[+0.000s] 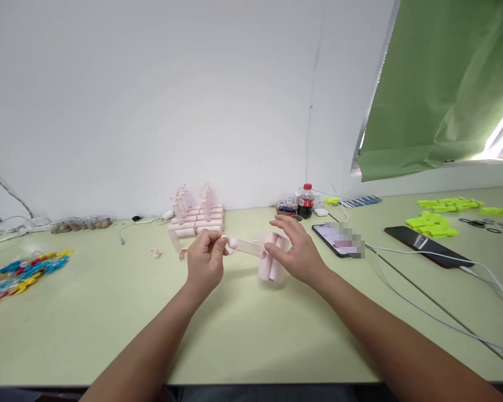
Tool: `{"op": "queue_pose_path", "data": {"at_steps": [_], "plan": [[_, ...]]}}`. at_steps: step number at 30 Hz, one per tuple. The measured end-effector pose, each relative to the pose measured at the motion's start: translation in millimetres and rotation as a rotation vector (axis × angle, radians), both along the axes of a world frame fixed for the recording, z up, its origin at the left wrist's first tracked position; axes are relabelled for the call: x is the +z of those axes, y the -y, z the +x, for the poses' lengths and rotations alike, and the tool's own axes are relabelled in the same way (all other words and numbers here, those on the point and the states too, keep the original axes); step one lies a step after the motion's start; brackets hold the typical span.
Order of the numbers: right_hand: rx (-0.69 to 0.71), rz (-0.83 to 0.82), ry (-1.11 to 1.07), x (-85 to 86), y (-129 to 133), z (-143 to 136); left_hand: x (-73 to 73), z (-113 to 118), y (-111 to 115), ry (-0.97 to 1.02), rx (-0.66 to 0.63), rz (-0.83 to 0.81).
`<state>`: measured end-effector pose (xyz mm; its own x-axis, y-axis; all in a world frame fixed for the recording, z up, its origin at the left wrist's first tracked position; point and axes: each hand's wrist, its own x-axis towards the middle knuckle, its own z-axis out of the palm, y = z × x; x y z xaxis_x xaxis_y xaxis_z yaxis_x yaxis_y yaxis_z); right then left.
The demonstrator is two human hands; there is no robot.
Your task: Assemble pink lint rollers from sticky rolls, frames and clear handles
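Note:
Between my hands is a pale pink plastic piece, a blurred double cylinder joined to a translucent pink strap with a small round knob at its left end. My left hand is closed, thumb and forefinger pinching the strap's knob end. My right hand has its fingers stretched apart at the right side of the cylinders, the thumb lying over their upper part. Behind my left hand, a stack of similar pink cylinders lies against the wall, several translucent straps standing up from it. A small pink part lies to the left.
On the left are colourful plastic pieces and bagged small items. At the right lie a lit phone, a dark phone with a white cable, and yellow-green strips. A cola bottle stands near the wall.

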<state>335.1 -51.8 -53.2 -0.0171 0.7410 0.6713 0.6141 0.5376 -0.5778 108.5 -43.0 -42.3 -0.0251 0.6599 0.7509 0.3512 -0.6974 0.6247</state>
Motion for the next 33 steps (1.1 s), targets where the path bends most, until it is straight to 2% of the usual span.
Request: {"op": "queue_pose_path", "data": {"at_steps": [2, 5, 7, 10, 11, 13, 16, 18, 20, 23, 27, 31, 33], "plan": [[0.000, 0.054, 0.053, 1.0, 2.1, -1.0, -3.7, 1.5, -1.7, 0.013, -0.020, -0.033], [-0.042, -0.004, -0.169, 2.2, 2.3, -3.8, -5.4, 0.1, -4.1, 0.132, -0.023, -0.084], [0.010, -0.197, -0.415, 1.0, -0.7, -5.6, -5.1, -3.9, -7.6, 0.231, -0.007, -0.102], [0.251, -0.537, -0.666, -2.8, -6.6, -8.6, -2.9, -13.6, -16.3, 0.283, -0.019, -0.163], [0.305, -0.587, -0.710, -4.1, -8.1, -9.5, -1.6, -17.3, -19.2, 0.243, -0.030, -0.187], [0.319, -0.578, -0.757, -6.6, -10.3, -10.8, 1.6, -23.9, -23.2, 0.078, -0.003, -0.166], [0.249, -0.509, -0.749, -10.2, -11.2, -11.9, 5.8, -27.4, -20.2, -0.253, 0.168, 0.056], [0.230, -0.502, -0.717, -13.6, -10.6, -13.6, 6.1, -23.2, -13.2, -0.477, 0.219, 0.179], [0.253, -0.511, -0.686, -18.0, -9.7, -16.5, 3.1, -15.4, -6.3, -0.703, 0.160, 0.191], [0.344, -0.525, -0.687, -24.5, -8.6, -20.9, -6.4, -4.0, -3.8, -0.934, 0.014, 0.052], [0.400, -0.566, -0.740, -27.6, -7.3, -23.9, -20.7, 0.9, -14.6, -0.940, -0.071, -0.102], [0.532, -0.671, -0.754, -20.1, -2.3, -25.2, -26.2, 0.9, -23.5, -0.942, -0.049, -0.097], [0.538, -0.669, -0.753, -12.4, -0.8, -21.1, -24.2, -1.0, -25.6, -0.927, -0.007, -0.078]]}}
